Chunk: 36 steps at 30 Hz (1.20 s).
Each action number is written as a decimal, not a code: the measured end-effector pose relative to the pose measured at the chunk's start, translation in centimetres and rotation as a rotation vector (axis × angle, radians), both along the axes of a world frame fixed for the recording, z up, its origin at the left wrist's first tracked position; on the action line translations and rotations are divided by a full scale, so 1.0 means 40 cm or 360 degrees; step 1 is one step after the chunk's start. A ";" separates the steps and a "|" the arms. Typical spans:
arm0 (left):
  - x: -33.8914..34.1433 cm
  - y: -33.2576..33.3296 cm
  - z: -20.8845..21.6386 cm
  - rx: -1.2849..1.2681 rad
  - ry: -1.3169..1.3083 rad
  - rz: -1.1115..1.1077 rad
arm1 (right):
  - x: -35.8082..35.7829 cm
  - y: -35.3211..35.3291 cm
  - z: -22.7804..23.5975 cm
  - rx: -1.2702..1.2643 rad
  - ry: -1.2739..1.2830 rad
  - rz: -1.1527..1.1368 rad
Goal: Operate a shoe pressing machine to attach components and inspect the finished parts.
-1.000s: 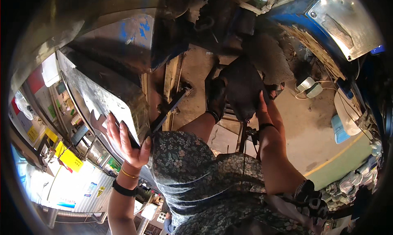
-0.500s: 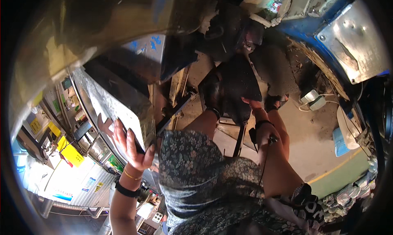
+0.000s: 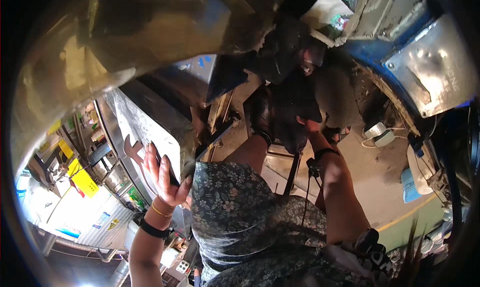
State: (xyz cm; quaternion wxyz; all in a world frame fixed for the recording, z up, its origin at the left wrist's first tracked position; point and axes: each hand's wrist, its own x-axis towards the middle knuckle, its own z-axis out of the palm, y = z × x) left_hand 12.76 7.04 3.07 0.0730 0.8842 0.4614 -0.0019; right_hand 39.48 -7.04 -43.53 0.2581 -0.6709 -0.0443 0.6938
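Note:
My left hand lies with fingers stretched along the edge of a pale, shiny panel, its thumb apart. Just beside the fingertips is a grey piece shaped like an open-ended spanner. Lower centre, between my legs, my right hand is closed at the edge of a black sheet-like piece. Part of that hand is hidden by the piece, whose exact kind is too dark to tell. A black strap with a small device is on my right forearm.
A large scuffed metal surface hangs overhead at the upper left. At the right stands a blue frame with a shiny metal plate. A white box with a cord and a light-blue container are on the floor. Cluttered shelving is at the left.
The black piece in my right hand has tilted, and its outline looks narrower. My left hand stays against the panel. The whole view has shifted slightly.

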 end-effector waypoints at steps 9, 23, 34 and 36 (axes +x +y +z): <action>0.009 0.004 -0.001 -0.0009 -0.0014 0.0036 | 0.022 -0.040 -0.068 0.0131 -0.0415 0.0412; 0.034 -0.005 0.004 0.0050 -0.0190 0.0097 | 0.226 -0.022 0.778 0.0640 -0.0573 0.0049; 0.014 -0.013 -0.029 0.0085 -0.0316 0.0183 | 0.467 -0.325 1.370 0.0318 -0.2599 -0.0396; 0.005 -0.014 -0.040 0.0051 -0.0379 0.0188 | 0.509 -0.303 1.333 0.0050 -0.1954 -0.0278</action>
